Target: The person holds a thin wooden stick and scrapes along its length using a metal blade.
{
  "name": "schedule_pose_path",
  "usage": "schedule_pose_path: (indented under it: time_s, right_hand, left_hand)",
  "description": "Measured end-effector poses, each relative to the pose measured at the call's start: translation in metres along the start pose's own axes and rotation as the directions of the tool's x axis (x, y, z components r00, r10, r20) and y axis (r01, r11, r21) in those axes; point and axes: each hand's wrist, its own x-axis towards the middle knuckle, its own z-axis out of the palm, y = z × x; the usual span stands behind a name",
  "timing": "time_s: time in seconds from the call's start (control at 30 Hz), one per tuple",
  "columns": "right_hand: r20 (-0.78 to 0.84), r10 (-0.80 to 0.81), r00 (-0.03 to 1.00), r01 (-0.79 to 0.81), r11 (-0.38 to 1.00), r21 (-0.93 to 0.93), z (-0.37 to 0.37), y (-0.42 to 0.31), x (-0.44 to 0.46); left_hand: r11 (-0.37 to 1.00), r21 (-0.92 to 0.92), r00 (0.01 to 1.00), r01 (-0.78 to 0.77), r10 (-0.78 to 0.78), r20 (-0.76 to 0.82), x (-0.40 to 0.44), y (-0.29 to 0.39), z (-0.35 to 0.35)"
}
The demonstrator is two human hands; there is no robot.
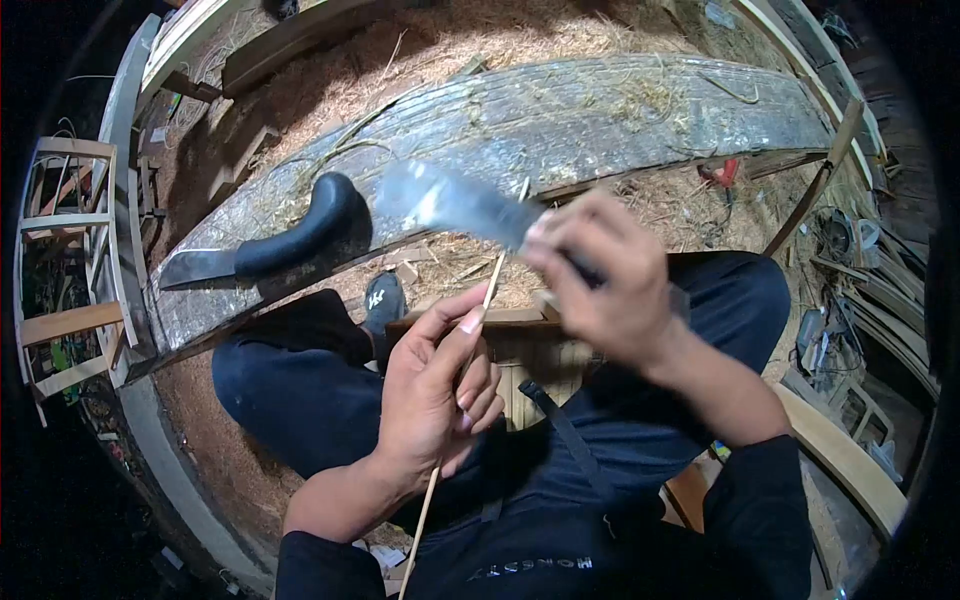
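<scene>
My left hand (432, 395) is closed around a thin, pale wooden stick (424, 515), which slants up past my thumb and down toward my lap. My right hand (615, 285) grips a knife (455, 205) by its dark handle. Its broad blade is smeared by motion and points left, passing close to the stick's upper end. Whether blade and stick touch, I cannot tell. Ahead of my hands, a second knife with a thick, curved black handle (305, 232) lies on the worn plank (570, 130).
Fibre shavings (645, 95) are strewn on the plank, and wood chips cover the ground. A red-handled tool (725, 175) lies beyond the plank's right part. At left stands a small wooden frame (68, 220). Curved wooden strips (840, 450) are at right. My legs flank the work.
</scene>
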Motion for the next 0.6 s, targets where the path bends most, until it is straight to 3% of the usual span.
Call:
schedule_pose_path:
  time_s: [0.07, 0.13, 0.2, 0.27, 0.33, 0.43, 0.6]
  right_hand:
    - [0.015, -0.029, 0.999, 0.027, 0.993, 0.113, 0.003, -0.015, -0.009]
    - [0.07, 0.068, 0.995, -0.072, 0.996, 0.047, -0.004, -0.005, -0.004]
    - [-0.037, 0.029, 0.999, -0.029, 1.0, 0.003, -0.002, 0.007, -0.001]
    - [0.051, -0.02, 0.998, 0.016, 0.998, 0.061, -0.003, -0.011, -0.009]
    - [0.035, -0.049, 0.998, 0.044, 0.989, 0.141, -0.002, -0.014, -0.009]
    - [0.025, 0.042, 0.999, -0.043, 0.999, 0.018, -0.004, -0.003, -0.005]
    - [0.052, -0.015, 0.999, 0.006, 0.986, 0.166, -0.004, -0.012, -0.007]
  left_hand:
    - [1.0, -0.01, 1.0, -0.003, 0.003, 0.001, 0.003, -0.001, -0.001]
    - [1.0, 0.015, 1.0, -0.009, 0.009, -0.004, 0.003, -0.002, -0.002]
    - [1.0, 0.019, 1.0, -0.004, 0.004, 0.0, 0.003, -0.002, -0.002]
    - [0.999, -0.03, 0.999, 0.041, -0.041, 0.001, 0.003, 0.002, -0.004]
    - [0.998, 0.014, 0.998, 0.062, -0.062, -0.025, 0.003, 0.002, -0.005]
    - [0.997, -0.041, 0.997, 0.068, -0.07, -0.032, 0.001, 0.003, -0.001]
    - [0.995, -0.034, 0.994, 0.094, -0.096, -0.055, 0.002, 0.006, 0.002]
